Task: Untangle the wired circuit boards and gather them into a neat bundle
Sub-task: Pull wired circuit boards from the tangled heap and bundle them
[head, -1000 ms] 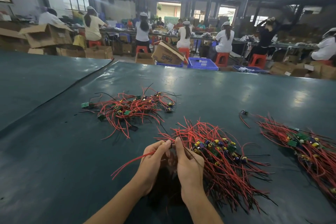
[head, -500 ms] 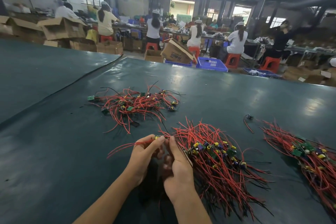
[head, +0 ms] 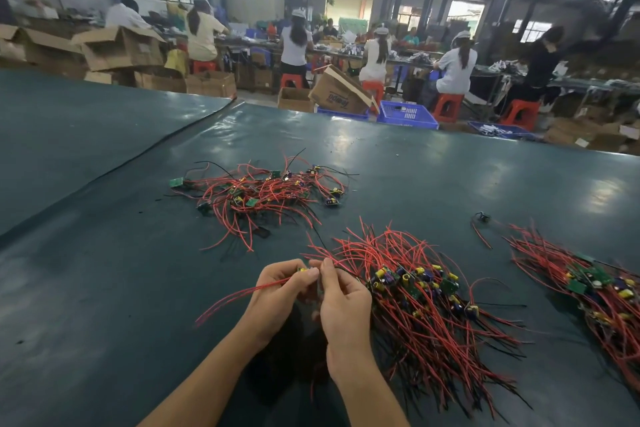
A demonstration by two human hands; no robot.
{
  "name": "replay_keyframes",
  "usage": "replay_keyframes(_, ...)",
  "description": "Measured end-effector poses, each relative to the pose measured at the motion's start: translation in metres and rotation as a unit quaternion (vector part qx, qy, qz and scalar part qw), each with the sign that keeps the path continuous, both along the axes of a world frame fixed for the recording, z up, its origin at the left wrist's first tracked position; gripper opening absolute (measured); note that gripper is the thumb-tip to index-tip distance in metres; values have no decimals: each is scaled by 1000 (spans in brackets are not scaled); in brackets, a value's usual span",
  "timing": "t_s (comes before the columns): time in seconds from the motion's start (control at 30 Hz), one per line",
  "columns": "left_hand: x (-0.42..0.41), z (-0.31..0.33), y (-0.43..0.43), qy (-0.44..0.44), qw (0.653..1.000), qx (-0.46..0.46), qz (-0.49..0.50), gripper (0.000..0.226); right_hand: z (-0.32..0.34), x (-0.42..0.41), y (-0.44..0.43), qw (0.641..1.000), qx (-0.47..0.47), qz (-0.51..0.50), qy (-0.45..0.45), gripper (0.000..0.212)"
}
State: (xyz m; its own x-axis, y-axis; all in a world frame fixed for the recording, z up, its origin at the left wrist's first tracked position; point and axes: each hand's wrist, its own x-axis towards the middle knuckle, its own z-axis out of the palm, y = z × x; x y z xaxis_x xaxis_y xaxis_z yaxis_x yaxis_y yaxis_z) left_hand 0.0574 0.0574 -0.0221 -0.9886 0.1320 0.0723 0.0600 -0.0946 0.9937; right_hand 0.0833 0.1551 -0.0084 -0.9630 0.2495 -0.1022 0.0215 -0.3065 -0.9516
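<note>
Both hands pinching one board: left hand [head: 277, 291] now has its red leads [head: 239, 293] pulled out straight leftward, right hand [head: 341, 302] grips beside it. Board freed, ready for bundle [head: 426, 298] just right on tabletop [head: 104, 322].

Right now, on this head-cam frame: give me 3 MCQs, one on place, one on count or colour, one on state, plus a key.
1. Where is the loose tangle relative to the hands?
A. Farther up the table, to their left
B. Under the wrists
C. On the floor

2. How many separate heaps of wired boards lie on the table?
A. One
B. Three
C. Six

3. What are the left hand and right hand doing?
A. Resting flat, empty
B. Pinching one small board with red wires between them
C. Lifting a cardboard box

Key: 1 A, it lies beyond the hands; 2 B, tangle, middle bundle, right bundle; 3 B, fingertips meet on it, wires trailing left.
</note>
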Motion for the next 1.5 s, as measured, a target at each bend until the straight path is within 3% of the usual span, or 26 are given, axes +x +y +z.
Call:
replay_keyframes(0.23, -10, -9, -2, -5, 1000, 31, 4, 30, -4, -3, -2, 1000, 3, -7, 15, 35)
replay_keyframes(0.53, -12, -6, -1, -3, 990, 142, -4, 28, 3, -9, 39, 987, -28, -128, 89, 35)
replay_keyframes(0.7, -13, -7, -6, -33, 986, 163, 3, 28, 3, -9, 42, 985, -8, -145, 92, 31)
replay_keyframes(0.9, -18, -11, -8, 6, 989, 148, 2, 31, -1, -6, 24, 991, 25, -113, 60, 26)
replay_keyframes(1.07, -16, -19, 0, 67, 995, 44, -59, 32, -6, -5, 3, 995, 71, -24, 61, 33)
replay_keyframes(1.23, -17, -16, -3, 53, 997, 36, -37, 33, -3, -6, 6, 993, 88, -61, 56, 30)
replay_keyframes(1.4, -16, -11, -6, 25, 997, 68, -19, 34, 0, -12, 41, 986, -1, -161, 46, 26)
replay_keyframes(1.5, -11, -11, -3, 11, 997, 69, -23, 33, -3, -10, 45, 979, 26, -190, 73, 24)
